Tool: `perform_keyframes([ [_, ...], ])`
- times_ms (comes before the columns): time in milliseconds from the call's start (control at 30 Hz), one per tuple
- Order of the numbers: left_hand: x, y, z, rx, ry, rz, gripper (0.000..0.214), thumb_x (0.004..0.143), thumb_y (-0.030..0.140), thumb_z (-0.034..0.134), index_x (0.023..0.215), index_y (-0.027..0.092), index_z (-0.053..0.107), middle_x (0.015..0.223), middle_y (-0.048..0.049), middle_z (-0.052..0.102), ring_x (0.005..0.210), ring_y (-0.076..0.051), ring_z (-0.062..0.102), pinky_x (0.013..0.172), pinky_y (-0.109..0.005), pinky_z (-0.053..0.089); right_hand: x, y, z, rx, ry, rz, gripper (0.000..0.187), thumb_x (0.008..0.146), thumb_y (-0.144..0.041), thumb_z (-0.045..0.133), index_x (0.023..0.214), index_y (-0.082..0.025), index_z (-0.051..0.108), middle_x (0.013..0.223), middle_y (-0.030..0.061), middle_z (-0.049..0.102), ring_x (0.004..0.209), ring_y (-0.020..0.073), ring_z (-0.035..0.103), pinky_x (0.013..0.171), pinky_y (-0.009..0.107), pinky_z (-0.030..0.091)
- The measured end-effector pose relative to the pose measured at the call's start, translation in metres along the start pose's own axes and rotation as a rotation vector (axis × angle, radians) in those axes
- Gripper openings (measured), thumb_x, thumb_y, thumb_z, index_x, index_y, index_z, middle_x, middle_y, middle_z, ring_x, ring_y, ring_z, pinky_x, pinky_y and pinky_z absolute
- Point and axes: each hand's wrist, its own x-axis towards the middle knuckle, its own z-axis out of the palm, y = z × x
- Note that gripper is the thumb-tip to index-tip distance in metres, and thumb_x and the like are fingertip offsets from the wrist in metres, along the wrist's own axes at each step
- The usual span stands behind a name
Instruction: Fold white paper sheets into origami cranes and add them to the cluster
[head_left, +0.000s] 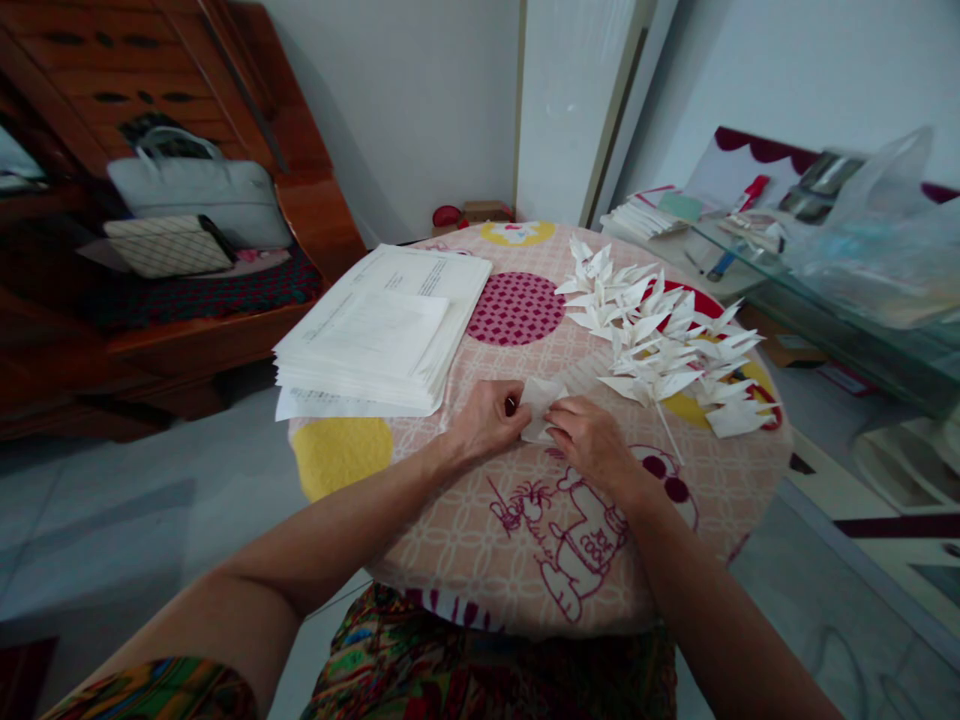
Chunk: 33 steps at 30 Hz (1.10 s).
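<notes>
A small piece of white paper (541,400) lies between my hands near the middle of the round table. My left hand (491,415) grips its left side, thumb and fingers pinched together. On the right side of the paper, the fingers of my right hand (589,435) are bent and pressed onto it. Beyond my right hand, many folded white paper cranes (652,330) are crowded together on the cloth. A thick stack of printed paper (360,350) stands to the left, with a smaller white sheet (397,325) on top.
A patterned cloth (465,540) covers the round table. At right, a glass-topped stand (847,340) holds a plastic bag (870,240), papers and a red-capped marker. On the left stands a wooden bench (307,230) with a grey handbag (202,185) and a checked pouch (169,247).
</notes>
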Motion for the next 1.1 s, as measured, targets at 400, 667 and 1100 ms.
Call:
perform_keyframes([
  [400, -0.002, 0.001, 0.000, -0.033, -0.104, -0.072, 0.030, 0.081, 0.032, 0.057, 0.057, 0.016, 0.047, 0.053, 0.0046, 0.043, 0.054, -0.008, 0.039, 0.050, -0.021, 0.026, -0.001, -0.010, -0.003, -0.018, -0.013, -0.051, 0.015, 0.093, -0.017, 0.059, 0.084, -0.017, 0.070, 0.090, 0.0088, 0.066, 0.089, 0.0219, 0.058, 0.081, 0.035, 0.046],
  [667, -0.006, 0.007, 0.002, 0.215, 0.021, 0.103, 0.015, 0.076, 0.019, 0.054, 0.062, 0.016, 0.050, 0.060, 0.0026, 0.048, 0.057, -0.010, 0.040, 0.055, -0.025, 0.027, -0.004, -0.018, -0.007, 0.013, 0.008, -0.082, 0.024, 0.098, -0.021, 0.050, 0.086, -0.017, 0.071, 0.090, 0.0092, 0.066, 0.089, 0.0215, 0.059, 0.082, 0.035, 0.046],
  [1100, 0.004, -0.003, -0.009, -0.084, -0.166, 0.016, 0.034, 0.083, 0.035, 0.052, 0.057, 0.015, 0.047, 0.056, 0.0044, 0.037, 0.056, -0.008, 0.034, 0.053, -0.024, 0.023, -0.014, -0.016, 0.001, 0.099, 0.015, -0.181, 0.024, 0.096, -0.014, 0.047, 0.085, -0.017, 0.068, 0.091, 0.0108, 0.067, 0.091, 0.0237, 0.058, 0.084, 0.039, 0.048],
])
